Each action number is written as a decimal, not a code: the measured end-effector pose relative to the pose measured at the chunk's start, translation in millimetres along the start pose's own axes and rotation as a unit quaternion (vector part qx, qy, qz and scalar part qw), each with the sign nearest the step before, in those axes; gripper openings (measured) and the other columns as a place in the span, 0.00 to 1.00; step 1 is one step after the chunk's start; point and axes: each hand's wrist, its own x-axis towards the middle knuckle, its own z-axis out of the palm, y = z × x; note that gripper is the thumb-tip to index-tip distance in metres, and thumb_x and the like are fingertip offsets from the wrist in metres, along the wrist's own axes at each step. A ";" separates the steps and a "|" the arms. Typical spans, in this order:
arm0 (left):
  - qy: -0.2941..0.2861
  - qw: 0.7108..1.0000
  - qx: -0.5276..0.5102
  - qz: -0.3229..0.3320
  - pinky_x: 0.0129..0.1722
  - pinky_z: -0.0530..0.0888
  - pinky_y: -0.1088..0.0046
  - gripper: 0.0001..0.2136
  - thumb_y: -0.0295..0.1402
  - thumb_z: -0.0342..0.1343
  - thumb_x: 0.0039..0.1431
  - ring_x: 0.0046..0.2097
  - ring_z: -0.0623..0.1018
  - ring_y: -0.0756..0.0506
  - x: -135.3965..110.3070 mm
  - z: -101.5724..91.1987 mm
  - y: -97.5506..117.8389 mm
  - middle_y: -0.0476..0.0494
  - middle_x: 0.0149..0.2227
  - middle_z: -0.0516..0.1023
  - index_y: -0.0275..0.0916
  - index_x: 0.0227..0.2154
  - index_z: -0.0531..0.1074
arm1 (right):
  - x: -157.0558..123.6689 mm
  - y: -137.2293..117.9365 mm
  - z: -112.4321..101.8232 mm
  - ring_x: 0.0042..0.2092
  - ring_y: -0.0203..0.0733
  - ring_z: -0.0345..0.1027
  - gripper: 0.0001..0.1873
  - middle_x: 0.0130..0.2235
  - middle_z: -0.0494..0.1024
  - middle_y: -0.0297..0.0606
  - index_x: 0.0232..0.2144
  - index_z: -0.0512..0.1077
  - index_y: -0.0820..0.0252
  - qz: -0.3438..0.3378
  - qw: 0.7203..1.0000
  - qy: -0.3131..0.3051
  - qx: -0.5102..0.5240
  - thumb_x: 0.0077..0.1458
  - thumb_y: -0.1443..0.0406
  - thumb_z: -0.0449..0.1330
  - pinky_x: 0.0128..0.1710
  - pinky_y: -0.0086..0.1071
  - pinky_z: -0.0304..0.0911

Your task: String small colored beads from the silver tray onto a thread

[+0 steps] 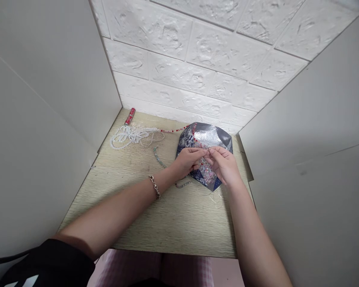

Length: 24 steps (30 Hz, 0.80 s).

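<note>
My left hand (188, 159) and my right hand (224, 164) meet over a shiny blue and silver paper tray (209, 137) on the wooden table (173, 215). Both pinch a thin string of red beads (179, 129) that runs from my fingers up and left across the tray's rim. Small red and pink beads (208, 172) lie in the tray under my fingers. A bracelet (154, 187) sits on my left wrist.
A pile of white bead strands (128, 135) lies at the back left, with a small red tube (129, 116) beside the wall. A greenish bead strand (160, 158) lies near my left hand. White panels wall the table on both sides; a white brick wall stands behind.
</note>
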 end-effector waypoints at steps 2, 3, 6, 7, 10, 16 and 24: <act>0.001 1.000 -0.004 -0.003 0.15 0.51 0.80 0.09 0.36 0.58 0.45 0.15 0.51 0.59 -0.1 -0.2 0.3 0.60 0.12 0.51 0.34 0.22 0.69 | 0.0 -0.5 -1.5 0.30 0.33 0.66 0.09 0.25 0.72 0.31 0.23 0.69 0.57 -0.015 0.999 -0.004 -0.036 0.41 0.59 0.62 0.34 0.30 0.65; 0.004 1.000 -0.004 -0.004 0.15 0.51 0.81 0.09 0.36 0.58 0.45 0.15 0.51 0.59 -0.3 0.0 0.6 0.60 0.12 0.51 0.34 0.22 0.69 | -0.3 -1.1 -2.3 0.29 0.34 0.66 0.08 0.25 0.72 0.31 0.24 0.69 0.57 -0.024 0.998 -0.004 -0.060 0.42 0.59 0.62 0.33 0.30 0.64; 0.015 1.000 -0.001 -0.010 0.15 0.51 0.81 0.09 0.35 0.58 0.45 0.15 0.50 0.59 -1.2 1.4 2.0 0.60 0.12 0.50 0.33 0.23 0.69 | -2.3 -4.0 -4.2 0.27 0.34 0.64 0.07 0.23 0.71 0.31 0.25 0.69 0.58 -0.055 0.988 0.006 -0.147 0.43 0.61 0.60 0.29 0.30 0.61; 0.020 1.000 0.000 -0.012 0.15 0.51 0.81 0.08 0.34 0.58 0.45 0.15 0.50 0.59 -1.5 1.9 2.5 0.60 0.12 0.50 0.33 0.23 0.69 | -3.3 -5.1 -4.6 0.27 0.34 0.64 0.07 0.23 0.71 0.31 0.25 0.69 0.59 -0.064 0.982 0.011 -0.176 0.44 0.61 0.60 0.28 0.29 0.60; 0.026 0.999 -0.001 -0.019 0.15 0.51 0.81 0.08 0.33 0.57 0.45 0.15 0.50 0.59 -1.7 2.6 2.9 0.60 0.12 0.50 0.33 0.23 0.68 | -7.2 -8.1 -5.0 0.26 0.34 0.62 0.06 0.24 0.71 0.32 0.25 0.70 0.59 -0.108 0.959 0.025 -0.262 0.45 0.62 0.58 0.26 0.30 0.58; 0.015 1.000 -0.007 -0.026 0.14 0.50 0.81 0.08 0.33 0.56 0.47 0.15 0.49 0.59 -1.0 0.9 2.7 0.61 0.12 0.49 0.34 0.21 0.66 | -15.1 -14.7 -3.4 0.30 0.36 0.65 0.06 0.29 0.72 0.35 0.27 0.72 0.57 -0.254 0.880 0.029 -0.399 0.48 0.65 0.55 0.32 0.32 0.62; 0.021 0.999 0.010 -0.036 0.13 0.47 0.81 0.07 0.30 0.54 0.49 0.15 0.48 0.59 -5.0 6.1 8.9 0.61 0.12 0.49 0.34 0.20 0.65 | -14.4 -15.8 -4.3 0.27 0.34 0.65 0.05 0.27 0.72 0.33 0.25 0.72 0.58 -0.263 0.868 0.041 -0.420 0.46 0.67 0.56 0.29 0.30 0.63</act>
